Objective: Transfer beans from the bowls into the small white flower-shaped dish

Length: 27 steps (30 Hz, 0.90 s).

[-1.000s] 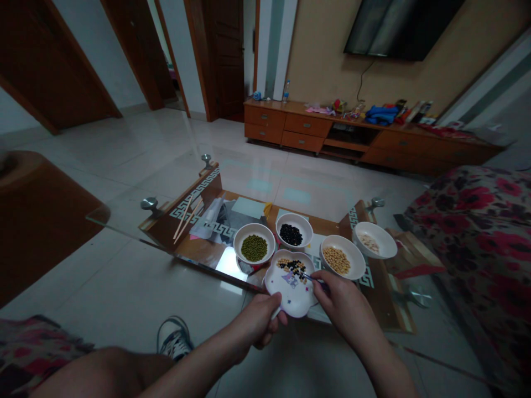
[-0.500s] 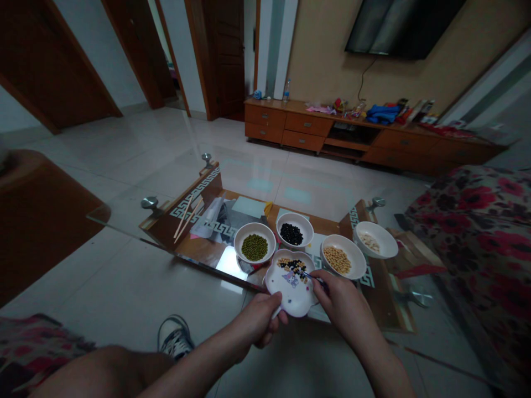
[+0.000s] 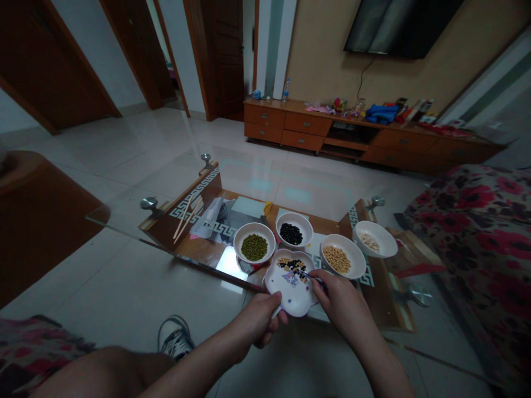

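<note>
My left hand (image 3: 264, 319) grips the short handle of a white flower-shaped plate (image 3: 296, 304), with a cartoon print on its face. Pale yellow and black beans (image 3: 293, 265) lie mixed across the plate's far half. In my right hand (image 3: 338, 293) is a thin tweezer-like tool (image 3: 317, 280), its tip down among the beans. Behind the plate stand a white bowl of green mung beans (image 3: 254, 247) and one of black beans (image 3: 291, 233). To the right are a bowl of yellow soybeans (image 3: 337, 260) and a bowl of whitish pieces (image 3: 369, 242).
All this is on a low glass-topped table (image 3: 199, 264). Wooden chopsticks (image 3: 185, 221) lie at its left. A brown box (image 3: 415, 253) is beyond the far-right bowl, beside a floral-covered seat (image 3: 477, 221). A long TV cabinet (image 3: 307, 126) stands along the wall.
Both hands, the plate and the bowls keep practically the same places. The tool's tip stays at the beans; only a slight camera shift shows.
</note>
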### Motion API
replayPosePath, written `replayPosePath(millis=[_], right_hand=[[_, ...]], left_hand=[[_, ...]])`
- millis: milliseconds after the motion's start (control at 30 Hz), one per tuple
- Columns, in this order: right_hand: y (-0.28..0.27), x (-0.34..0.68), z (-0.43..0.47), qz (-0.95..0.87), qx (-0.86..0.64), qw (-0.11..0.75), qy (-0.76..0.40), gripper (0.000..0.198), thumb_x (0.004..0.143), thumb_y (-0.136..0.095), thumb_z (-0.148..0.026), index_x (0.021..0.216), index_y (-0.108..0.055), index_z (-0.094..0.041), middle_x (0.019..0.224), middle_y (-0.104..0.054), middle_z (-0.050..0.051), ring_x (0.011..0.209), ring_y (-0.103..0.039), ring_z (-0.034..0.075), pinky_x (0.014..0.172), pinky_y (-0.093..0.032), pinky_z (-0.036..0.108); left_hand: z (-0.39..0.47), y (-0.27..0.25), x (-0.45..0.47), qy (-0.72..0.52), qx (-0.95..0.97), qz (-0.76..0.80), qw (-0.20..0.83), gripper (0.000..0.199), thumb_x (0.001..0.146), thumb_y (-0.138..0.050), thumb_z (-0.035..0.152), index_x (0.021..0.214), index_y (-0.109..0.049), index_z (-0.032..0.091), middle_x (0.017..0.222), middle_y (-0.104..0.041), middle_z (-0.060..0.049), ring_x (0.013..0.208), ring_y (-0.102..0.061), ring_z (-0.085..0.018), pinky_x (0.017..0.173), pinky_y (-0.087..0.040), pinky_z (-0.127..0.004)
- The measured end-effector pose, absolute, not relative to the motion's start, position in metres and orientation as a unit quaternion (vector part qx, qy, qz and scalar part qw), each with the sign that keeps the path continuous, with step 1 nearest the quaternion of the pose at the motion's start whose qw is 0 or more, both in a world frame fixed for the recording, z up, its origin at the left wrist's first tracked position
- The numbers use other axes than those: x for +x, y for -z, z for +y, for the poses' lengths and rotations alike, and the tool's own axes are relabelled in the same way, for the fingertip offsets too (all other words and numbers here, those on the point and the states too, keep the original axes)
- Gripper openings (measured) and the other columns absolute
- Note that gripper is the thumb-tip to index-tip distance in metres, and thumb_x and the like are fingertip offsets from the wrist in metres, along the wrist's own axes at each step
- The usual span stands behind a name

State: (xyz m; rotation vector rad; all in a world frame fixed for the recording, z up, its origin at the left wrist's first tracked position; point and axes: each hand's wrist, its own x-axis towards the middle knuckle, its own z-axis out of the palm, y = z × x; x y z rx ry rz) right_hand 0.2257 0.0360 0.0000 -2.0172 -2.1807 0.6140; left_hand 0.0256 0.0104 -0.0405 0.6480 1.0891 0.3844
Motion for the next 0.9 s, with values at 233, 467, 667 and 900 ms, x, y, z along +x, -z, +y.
replayPosePath(millis=[233, 467, 667, 900], right_hand=[[-0.0022, 0.2248, 0.0349, -0.718, -0.665, 0.059, -0.198, 0.031, 0.090, -0.041, -0.034, 0.106, -0.066, -0.024, 0.092, -0.073, 0.008, 0.087, -0.066, 0.020, 0.074, -0.044, 0.026], [0.0002, 0.2252, 0.0349, -0.723, -0.661, 0.064, -0.193, 0.031, 0.089, -0.042, -0.034, 0.105, -0.067, -0.024, 0.092, -0.073, 0.007, 0.085, -0.067, 0.020, 0.073, -0.045, 0.026], [0.0014, 0.2276, 0.0354, -0.728, -0.655, 0.076, -0.188, 0.031, 0.090, -0.042, -0.033, 0.106, -0.067, -0.024, 0.092, -0.073, 0.008, 0.087, -0.067, 0.021, 0.075, -0.046, 0.027], [-0.0018, 0.2271, 0.0361, -0.729, -0.653, 0.124, -0.162, 0.032, 0.090, -0.042, -0.035, 0.107, -0.067, -0.024, 0.095, -0.073, 0.007, 0.086, -0.068, 0.020, 0.075, -0.047, 0.028]], left_hand=[[0.0107, 0.0416, 0.0253, -0.179, 0.302, 0.499, 0.792, 0.054, 0.075, -0.040, 0.071, 0.070, -0.052, 0.019, 0.042, -0.029, 0.010, 0.029, -0.015, -0.004, 0.035, -0.008, -0.020], [0.0104, 0.0428, 0.0249, -0.178, 0.309, 0.499, 0.790, 0.054, 0.076, -0.039, 0.071, 0.071, -0.053, 0.019, 0.042, -0.031, 0.009, 0.028, -0.019, -0.005, 0.034, -0.008, -0.020], [0.0107, 0.0414, 0.0249, -0.176, 0.305, 0.499, 0.792, 0.051, 0.079, -0.038, 0.068, 0.070, -0.052, 0.020, 0.042, -0.030, 0.009, 0.028, -0.018, -0.005, 0.033, -0.008, -0.021], [0.0100, 0.0457, 0.0247, -0.182, 0.307, 0.492, 0.794, 0.052, 0.079, -0.039, 0.068, 0.072, -0.053, 0.019, 0.044, -0.031, 0.010, 0.028, -0.019, -0.005, 0.034, -0.008, -0.021]])
